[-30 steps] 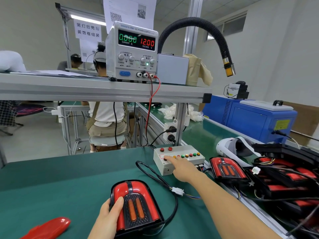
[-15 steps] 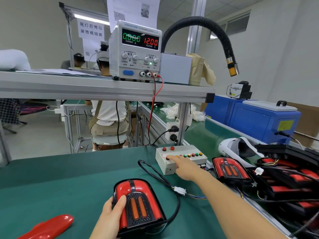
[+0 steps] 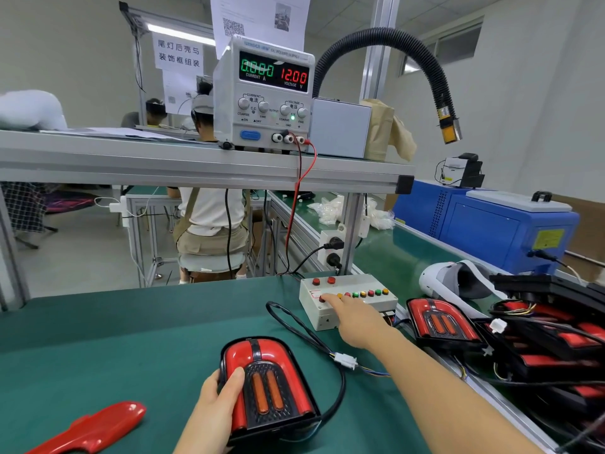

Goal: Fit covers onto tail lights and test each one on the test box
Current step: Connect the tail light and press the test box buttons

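The test box [image 3: 357, 283] sat at the far right edge of the green bench [image 3: 131, 339], a white case with two red buttons at its back and a row of coloured buttons along its front. The right hand [image 3: 357, 322] reached out to it, its forefinger laid straight on the red button at the left end of that row; how the other fingers lay under the hand could not be told.

Nearer the person than the test box and a little to its left lay the tail light [image 3: 268, 388], lens up, red with two orange bars in a black grille. The left hand [image 3: 212, 411] held it by its left side, thumb across the red lens. A black cable [image 3: 294, 319] looped from the tail light towards the test box, and a white connector [image 3: 345, 359] lay on the bench between the two.

Well to the left of the test box, at the near edge, lay a loose red cover [image 3: 95, 427]. Just to the right of the test box stood a second tail light [image 3: 442, 322], and beyond it a heap of more tail lights [image 3: 556, 342] with tangled wires. Behind that heap lay a white headset [image 3: 458, 280].

Above the test box, on a shelf [image 3: 196, 162], stood a power supply [image 3: 265, 96], its display reading 0.000 for current and 12.00 for voltage; red and black leads ran down from it towards the test box.
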